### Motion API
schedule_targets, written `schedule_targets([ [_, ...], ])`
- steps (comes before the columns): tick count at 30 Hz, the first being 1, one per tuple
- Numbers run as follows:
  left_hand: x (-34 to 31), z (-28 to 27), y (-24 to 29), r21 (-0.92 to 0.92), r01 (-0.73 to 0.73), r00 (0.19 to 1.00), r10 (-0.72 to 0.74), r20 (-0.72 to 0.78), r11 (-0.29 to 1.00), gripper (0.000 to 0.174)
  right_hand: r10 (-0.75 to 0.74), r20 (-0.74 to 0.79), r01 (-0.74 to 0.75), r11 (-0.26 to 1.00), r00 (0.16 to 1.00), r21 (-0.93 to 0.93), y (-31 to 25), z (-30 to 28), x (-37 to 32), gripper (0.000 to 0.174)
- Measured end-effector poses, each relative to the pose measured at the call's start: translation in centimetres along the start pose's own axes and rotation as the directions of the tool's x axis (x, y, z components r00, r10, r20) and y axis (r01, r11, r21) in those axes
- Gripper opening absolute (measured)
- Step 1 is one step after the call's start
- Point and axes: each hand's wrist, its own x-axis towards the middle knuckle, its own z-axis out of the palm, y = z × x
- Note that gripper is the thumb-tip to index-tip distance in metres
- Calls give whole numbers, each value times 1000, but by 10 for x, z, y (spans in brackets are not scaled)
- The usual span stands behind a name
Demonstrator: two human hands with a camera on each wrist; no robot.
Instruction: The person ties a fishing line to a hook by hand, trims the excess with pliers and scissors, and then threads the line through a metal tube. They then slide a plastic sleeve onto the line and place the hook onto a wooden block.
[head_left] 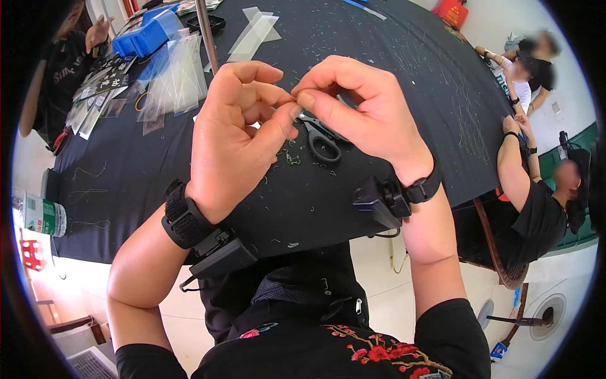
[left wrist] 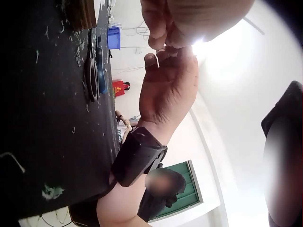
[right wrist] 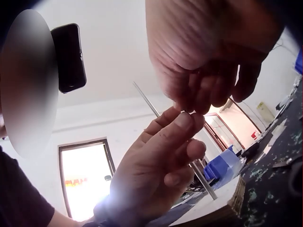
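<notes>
In the head view my left hand (head_left: 230, 136) and right hand (head_left: 372, 110) meet above the dark-covered table (head_left: 170, 208). Each has thumb and index finger pinched together, and the two pinches come tip to tip. Whatever tiny thing they hold is hidden by the fingertips; I cannot tell its kind. The left hand's other fingers curve loosely, apart from the pinch. Below the hands lie black-handled scissors (head_left: 325, 149), their blades partly covered by the right hand. Small green thread scraps (head_left: 291, 155) are scattered beside them.
A block (right wrist: 235, 201) with a pale top stands on the table near a metal pole (head_left: 206, 35). Clear plastic sleeves (head_left: 180, 85) and a blue bin (head_left: 146, 36) are at the far left. Long loose threads (head_left: 464, 107) lie at right. Other people sit around the table.
</notes>
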Motion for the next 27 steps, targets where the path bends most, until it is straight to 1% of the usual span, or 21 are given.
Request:
schedule_targets([
  [1,0,0,0,8,8,1000,-8,9,1000,30,-3,41,5,999,999,-39,0,-1,0,10],
  [2,0,0,1,7,8,1000,-8,10,1000,30,-3,41,4,999,999,-39,-1,-1,0,10],
  [4,0,1,1,-12,15,1000,-15,-7,1000,31,91,28,-91,996,995,-23,-4,0,-1,11],
  [5,0,1,2,-12,14,1000,-14,-7,1000,31,91,28,-90,996,995,-24,-5,1,-1,11],
  [7,0,2,2,-47,-23,999,22,-30,999,32,148,-1,-148,988,989,45,-5,2,-1,12],
  [8,0,2,1,-47,-25,999,24,-29,999,32,147,-3,-147,988,989,44,-5,1,-1,12],
  [10,1,0,-3,-13,-114,992,113,-58,993,33,144,0,-144,988,990,59,-5,0,0,12],
  [11,2,-1,-3,-13,-116,992,116,-56,993,33,143,-2,-142,988,990,58,-6,-1,0,12],
  [13,1,-2,-4,-9,-126,991,125,-37,992,32,183,29,-184,981,983,56,-8,-1,0,12],
  [14,1,-1,-3,-8,-127,991,127,-37,992,32,181,28,-182,982,983,57,-8,0,-2,12],
  [16,2,0,-1,-69,-91,993,85,-82,993,31,150,-36,-148,987,988,64,-7,3,-2,11],
  [20,0,1,-1,-32,-117,991,115,-67,993,30,172,-23,-168,979,985,118,-11,4,-2,11],
  [22,-1,1,4,-47,-80,993,75,-93,996,31,174,-14,-171,978,985,120,-12,5,-2,10],
  [25,-1,0,5,-80,-51,996,44,-84,996,30,164,-12,-162,982,986,101,-14,4,-1,10],
  [26,0,-1,4,-78,-51,995,44,-84,996,30,164,-12,-162,982,986,102,-12,3,-1,10],
  [27,0,-2,2,-53,-85,994,81,-76,995,30,130,-22,-127,987,991,94,-10,3,-1,9],
])
